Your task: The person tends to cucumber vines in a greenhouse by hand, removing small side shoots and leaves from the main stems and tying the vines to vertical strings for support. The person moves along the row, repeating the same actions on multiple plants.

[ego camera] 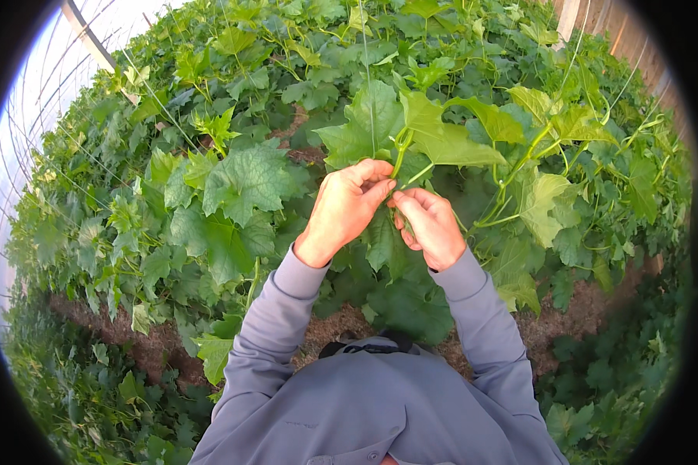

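Note:
My left hand [349, 203] and my right hand [427, 224] meet in front of me at a green vine stem [402, 156]. The left thumb and forefinger are pinched together at the stem, just below its leafy tip. Close beside them, the right thumb and fingers are closed on something small, perhaps a thin shoot or tendril, that the fingers mostly hide. A thin support string [368, 75] comes down from above to the left fingers. Broad lobed leaves [453, 142] spread above both hands, and one leaf hangs below them.
Dense leafy vines surround the hands. More strings [157, 99] run up at left and right, and a thick vine stem [503, 189] curves at the right. Brown soil [581, 308] shows below the plants. Plastic sheeting [29, 99] stands at the left, a wooden wall [622, 29] at the upper right.

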Motion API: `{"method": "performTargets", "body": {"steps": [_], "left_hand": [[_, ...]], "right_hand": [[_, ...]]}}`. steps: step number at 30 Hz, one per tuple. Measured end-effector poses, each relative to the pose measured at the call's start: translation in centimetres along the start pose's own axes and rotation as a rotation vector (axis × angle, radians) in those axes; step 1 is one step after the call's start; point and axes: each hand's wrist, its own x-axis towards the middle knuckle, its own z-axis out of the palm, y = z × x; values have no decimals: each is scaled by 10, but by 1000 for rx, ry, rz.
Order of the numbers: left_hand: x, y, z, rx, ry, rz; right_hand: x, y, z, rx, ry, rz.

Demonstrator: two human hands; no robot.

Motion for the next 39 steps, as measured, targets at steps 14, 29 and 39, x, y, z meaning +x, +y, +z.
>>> {"method": "performTargets", "body": {"steps": [14,29,39], "left_hand": [[-7,-1,12,19,95,62],[-16,11,21,67,162,-22],[-33,5,9,722,338,185]], "right_hand": [[5,13,-5,0,0,-147],[2,32,-26,-155,-75,-381],[-20,50,-31,-367,-318,-317]]}}
